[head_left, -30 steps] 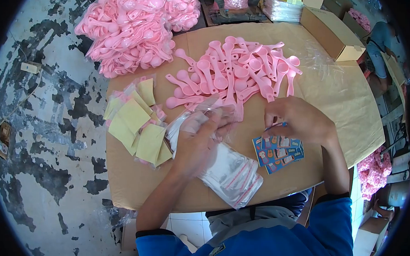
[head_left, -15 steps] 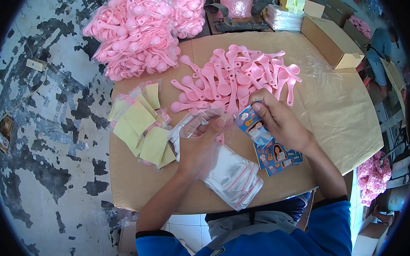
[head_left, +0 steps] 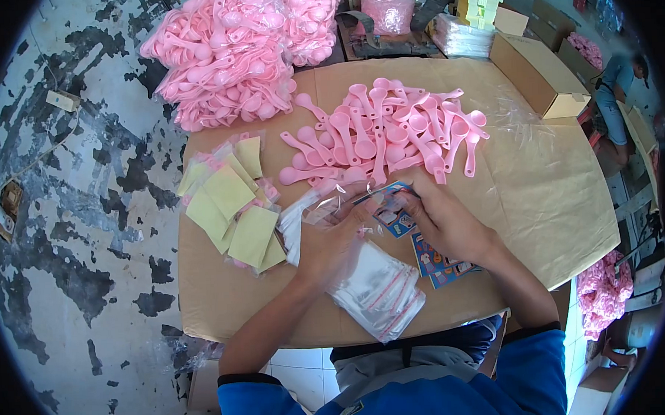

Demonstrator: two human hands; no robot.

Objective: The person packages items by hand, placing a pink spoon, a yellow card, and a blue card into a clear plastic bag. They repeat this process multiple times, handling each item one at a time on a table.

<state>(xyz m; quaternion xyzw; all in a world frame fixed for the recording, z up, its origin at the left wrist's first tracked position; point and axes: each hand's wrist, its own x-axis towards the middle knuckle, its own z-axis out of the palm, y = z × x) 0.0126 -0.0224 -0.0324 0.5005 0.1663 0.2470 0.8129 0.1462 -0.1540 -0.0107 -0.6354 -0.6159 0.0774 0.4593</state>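
Note:
My left hand (head_left: 325, 243) is closed on a clear plastic bag (head_left: 331, 204), whose film catches the light above my fingers. My right hand (head_left: 446, 219) pinches a blue printed card (head_left: 394, 218) right at the bag's edge, overlapping it in this view. Below my hands lies a stack of clear plastic bags (head_left: 380, 288) with reddish strips along their ends. More blue printed cards (head_left: 437, 266) lie under my right hand, partly hidden by it. Just beyond both hands is a heap of loose pink measuring spoons (head_left: 392, 131).
Small bags with pale yellow cards (head_left: 228, 193) lie to the left. Large clear sacks of pink spoons (head_left: 222, 56) stand at the back left. A cardboard box (head_left: 538, 72) sits at the back right of the brown-covered table (head_left: 540, 198). Another person (head_left: 616, 99) is at far right.
My right hand has brought the printed card left, up to the plastic bag, and the card has tilted. My left hand stays on the bag.

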